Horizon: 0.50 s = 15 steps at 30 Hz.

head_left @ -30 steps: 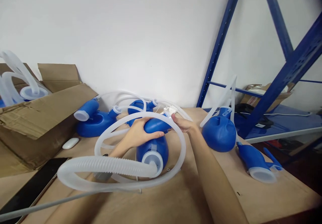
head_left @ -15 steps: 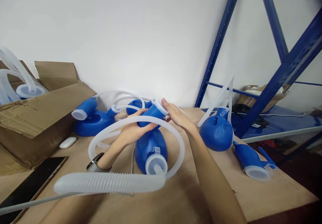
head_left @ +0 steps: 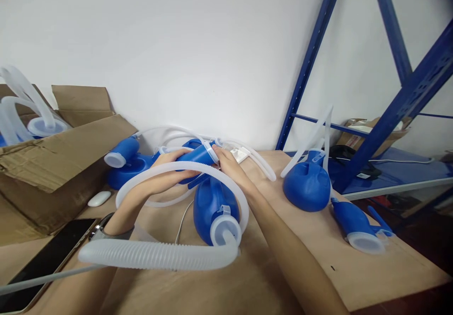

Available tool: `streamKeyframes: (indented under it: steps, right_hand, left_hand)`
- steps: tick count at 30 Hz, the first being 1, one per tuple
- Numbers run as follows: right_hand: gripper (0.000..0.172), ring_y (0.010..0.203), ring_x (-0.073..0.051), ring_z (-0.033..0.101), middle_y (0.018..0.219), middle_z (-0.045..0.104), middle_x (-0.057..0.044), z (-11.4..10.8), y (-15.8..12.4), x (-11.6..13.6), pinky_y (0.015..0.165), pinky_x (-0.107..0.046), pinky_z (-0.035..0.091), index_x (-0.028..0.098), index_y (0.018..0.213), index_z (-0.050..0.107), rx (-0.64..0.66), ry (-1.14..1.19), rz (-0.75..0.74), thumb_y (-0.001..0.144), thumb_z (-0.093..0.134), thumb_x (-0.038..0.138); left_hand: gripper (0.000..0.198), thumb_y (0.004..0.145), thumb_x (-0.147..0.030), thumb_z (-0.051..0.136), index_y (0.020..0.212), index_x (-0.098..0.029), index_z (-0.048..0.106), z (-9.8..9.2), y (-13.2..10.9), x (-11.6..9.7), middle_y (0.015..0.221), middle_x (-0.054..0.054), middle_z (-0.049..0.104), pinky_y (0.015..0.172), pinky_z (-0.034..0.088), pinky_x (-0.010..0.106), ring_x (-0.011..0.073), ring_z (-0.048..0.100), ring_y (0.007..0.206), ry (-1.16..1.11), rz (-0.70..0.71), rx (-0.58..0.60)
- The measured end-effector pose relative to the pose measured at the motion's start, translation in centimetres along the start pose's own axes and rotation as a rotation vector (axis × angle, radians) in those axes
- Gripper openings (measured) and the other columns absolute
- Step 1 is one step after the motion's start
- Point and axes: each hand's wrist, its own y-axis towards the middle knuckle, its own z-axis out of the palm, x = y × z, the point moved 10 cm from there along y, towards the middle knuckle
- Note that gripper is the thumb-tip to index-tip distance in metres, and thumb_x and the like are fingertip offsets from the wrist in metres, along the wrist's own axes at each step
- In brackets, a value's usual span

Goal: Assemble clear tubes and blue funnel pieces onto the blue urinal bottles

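Note:
In both my hands is a blue urinal funnel [head_left: 198,157], tilted, with a translucent white cap [head_left: 212,153] on its right end. My left hand [head_left: 168,171] wraps round the blue body. At the cap end, the fingers of my right hand [head_left: 229,164] grip the cap's rim, partly hidden. Just in front stands a blue urinal bottle [head_left: 207,206], its white lid [head_left: 223,231] facing me. A ribbed translucent hose [head_left: 159,254] runs from that lid toward the left, close to the camera. A loop of hose [head_left: 184,166] crosses before my left hand.
To the left are an open cardboard box [head_left: 71,159], a white computer mouse [head_left: 99,199] and a dark phone [head_left: 46,258]. Another blue bottle [head_left: 306,185] and a capped blue funnel [head_left: 354,223] lie at right, beside a blue metal shelf [head_left: 399,173]. A white power strip [head_left: 240,154] sits behind.
Both hands have moved left and slightly down with the funnel, which now lies flatter. My left forearm has shifted left. The power strip and more hose behind have come into view.

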Motion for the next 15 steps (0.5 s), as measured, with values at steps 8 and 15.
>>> streamKeyframes:
  steps: [8, 15]
  right_hand:
    - [0.048, 0.063, -0.014, 0.062, 0.086, 0.063, -0.001, 0.9, 0.2, -2.2, 0.048, -0.024, 0.042, 0.021, 0.103, 0.063, 0.061, -0.003, 0.093, 0.093, 0.057, 0.067]
    - [0.063, 0.056, -0.012, 0.055, 0.075, 0.061, 0.004, 1.2, 0.3, -2.0, 0.048, -0.024, 0.039, 0.027, 0.131, 0.054, 0.013, 0.108, 0.02, 0.086, 0.066, 0.069]
  left_hand:
    - [0.056, 0.082, -0.064, 0.065, 0.118, -0.021, 0.076, 0.3, -0.3, 3.3, 0.096, 0.009, 0.074, 0.046, 0.047, 0.031, 0.0277, 0.067, 0.078, -0.138, -0.299, 0.046]
    - [0.05, 0.084, -0.07, 0.066, 0.099, -0.023, 0.077, 1.3, -0.7, 3.7, 0.085, 0.004, 0.071, 0.044, 0.042, 0.026, 0.0215, 0.063, 0.075, -0.358, -0.348, 0.095]
